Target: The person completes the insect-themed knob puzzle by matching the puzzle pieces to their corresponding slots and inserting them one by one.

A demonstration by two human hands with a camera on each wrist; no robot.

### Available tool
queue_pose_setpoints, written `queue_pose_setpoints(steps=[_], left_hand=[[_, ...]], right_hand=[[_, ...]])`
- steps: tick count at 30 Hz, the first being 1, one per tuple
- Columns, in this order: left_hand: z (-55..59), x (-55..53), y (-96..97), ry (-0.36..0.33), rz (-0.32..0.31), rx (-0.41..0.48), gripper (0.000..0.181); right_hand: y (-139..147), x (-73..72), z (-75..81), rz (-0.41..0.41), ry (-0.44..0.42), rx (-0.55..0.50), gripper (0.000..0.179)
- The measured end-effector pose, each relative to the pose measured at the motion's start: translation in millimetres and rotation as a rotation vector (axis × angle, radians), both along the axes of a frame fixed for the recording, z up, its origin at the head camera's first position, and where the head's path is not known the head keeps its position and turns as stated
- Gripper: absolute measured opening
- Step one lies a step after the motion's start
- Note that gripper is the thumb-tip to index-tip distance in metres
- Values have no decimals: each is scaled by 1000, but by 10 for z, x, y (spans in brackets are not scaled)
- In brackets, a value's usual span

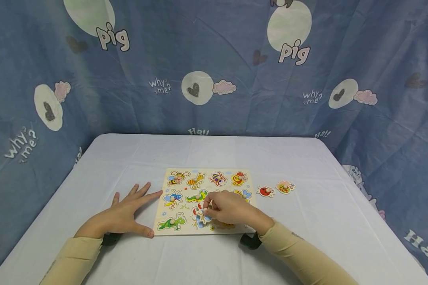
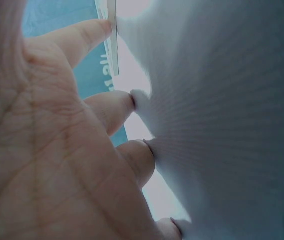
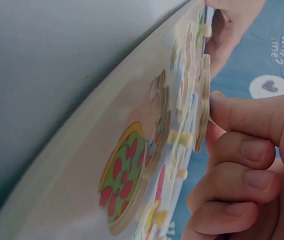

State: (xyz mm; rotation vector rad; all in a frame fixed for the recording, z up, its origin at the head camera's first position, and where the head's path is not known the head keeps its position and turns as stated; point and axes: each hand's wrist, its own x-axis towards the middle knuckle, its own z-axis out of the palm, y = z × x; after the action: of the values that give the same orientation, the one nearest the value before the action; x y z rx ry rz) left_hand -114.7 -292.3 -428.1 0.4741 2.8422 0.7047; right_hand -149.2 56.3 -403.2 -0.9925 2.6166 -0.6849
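Note:
A wooden knob puzzle board (image 1: 164,233) with insect pictures lies flat on the table. My right hand (image 1: 232,208) pinches a knobbed puzzle piece (image 1: 201,213) between thumb and forefinger, over the board's lower middle. In the right wrist view, that piece (image 3: 203,100) stands edge-on close above the board; its picture is partly hidden by the fingers. My left hand (image 1: 123,213) is spread on the table, with its thumb and index finger at the board's left edge. The left wrist view shows its fingertips (image 2: 109,107) down on the cloth.
A red ladybug piece (image 1: 266,191) and a yellowish round piece (image 1: 285,187) lie on the white cloth right of the board. Several knobbed pieces, such as a green grasshopper (image 1: 172,222), sit in the board. A recess with a green, red-spotted picture (image 3: 124,172) shows near its front.

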Motion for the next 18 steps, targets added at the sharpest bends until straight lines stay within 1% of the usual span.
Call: queue_pose_setpoints(steps=[3,7,10,14,18], left_hand=[[0,-1,-1,0,-2,-1,124],[1,-1,-2,-1,-6,0,124],[5,-1,-1,1,-8,0,123],[12,0,4,4,-10,1,123],[13,4,3,4,-8,-1,123]], right_hand=[[-24,-1,-8,16,11,11,7],[-65,-5,-28,27,-13,23,9],[-95,-5,-37,37,-11,35,12],[-125,10,-32,35,-3,53,12],[-147,23,-27,25,-21,67,11]])
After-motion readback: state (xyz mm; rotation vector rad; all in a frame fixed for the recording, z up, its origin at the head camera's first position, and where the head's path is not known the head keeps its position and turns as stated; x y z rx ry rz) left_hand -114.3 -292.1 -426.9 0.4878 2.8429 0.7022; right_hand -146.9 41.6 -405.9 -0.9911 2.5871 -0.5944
